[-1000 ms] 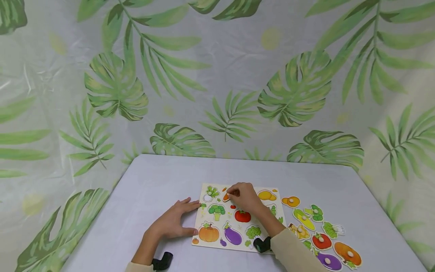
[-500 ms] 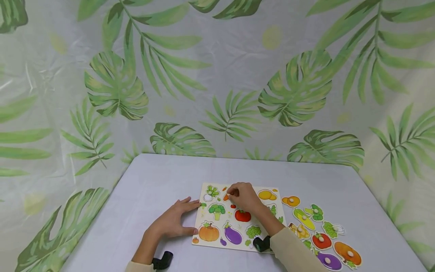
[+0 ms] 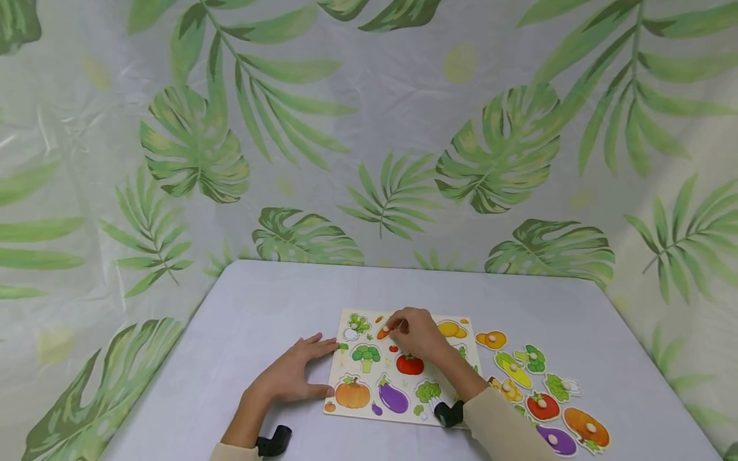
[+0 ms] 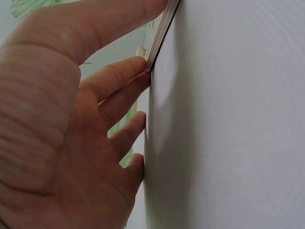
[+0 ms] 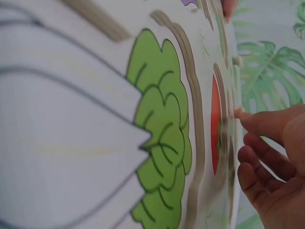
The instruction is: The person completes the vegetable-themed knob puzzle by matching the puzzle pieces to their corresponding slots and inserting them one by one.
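Observation:
A wooden vegetable puzzle board [image 3: 375, 374] lies on the table. My left hand [image 3: 294, 371] rests beside its left edge, fingers spread. In the left wrist view, the thumb and nearby fingertips touch the board's edge [image 4: 162, 31]. Over the board's upper middle, my right hand [image 3: 421, 336] pinches the small round knob [image 5: 238, 113] of a carrot puzzle piece [image 3: 383, 333]. The carrot lies at its matching picture; whether it sits flush cannot be told. Its other fingers are loosely curled in the right wrist view.
Right of the board lie several loose knobbed pieces, among them a tomato [image 3: 542, 406], an eggplant [image 3: 557, 440], a pumpkin [image 3: 586, 428], corn [image 3: 513, 369] and broccoli [image 3: 531, 358]. A leaf-patterned curtain [image 3: 369, 128] hangs behind the table.
My right hand has shifted slightly right relative to the board, showing more of the carrot's knob. The left hand keeps its place at the board's edge. The head view has moved a little.

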The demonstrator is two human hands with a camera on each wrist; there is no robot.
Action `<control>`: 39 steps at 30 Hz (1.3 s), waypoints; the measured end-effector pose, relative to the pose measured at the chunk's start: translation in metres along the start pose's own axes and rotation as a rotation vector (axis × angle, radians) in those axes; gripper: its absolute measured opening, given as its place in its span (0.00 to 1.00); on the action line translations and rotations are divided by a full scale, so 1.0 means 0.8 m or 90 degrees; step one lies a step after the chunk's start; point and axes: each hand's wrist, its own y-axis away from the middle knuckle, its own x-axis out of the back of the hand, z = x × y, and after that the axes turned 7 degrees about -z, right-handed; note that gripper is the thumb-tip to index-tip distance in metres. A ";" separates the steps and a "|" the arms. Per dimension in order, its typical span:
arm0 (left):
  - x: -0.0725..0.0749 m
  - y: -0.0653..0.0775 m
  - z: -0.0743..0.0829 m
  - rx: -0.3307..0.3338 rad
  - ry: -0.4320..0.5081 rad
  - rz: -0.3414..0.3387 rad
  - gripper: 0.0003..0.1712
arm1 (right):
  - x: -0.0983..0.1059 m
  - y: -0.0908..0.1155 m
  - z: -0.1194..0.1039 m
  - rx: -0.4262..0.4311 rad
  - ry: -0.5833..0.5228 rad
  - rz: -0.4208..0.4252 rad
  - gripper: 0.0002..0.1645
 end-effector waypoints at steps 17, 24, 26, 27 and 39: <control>-0.002 -0.001 -0.005 -0.005 0.002 0.002 0.49 | 0.023 0.010 0.021 -0.014 0.032 0.050 0.09; -0.003 -0.003 -0.005 -0.006 0.002 0.000 0.49 | 0.037 0.018 0.028 -0.002 0.046 0.047 0.09; -0.002 -0.002 -0.003 -0.007 0.006 0.000 0.50 | 0.042 0.020 0.031 0.006 0.047 0.046 0.09; -0.001 -0.002 -0.003 -0.008 0.007 0.000 0.50 | 0.045 0.021 0.033 0.010 0.046 0.047 0.09; -0.001 -0.002 -0.004 -0.002 0.007 -0.002 0.49 | 0.076 0.047 0.059 -0.006 0.066 0.075 0.11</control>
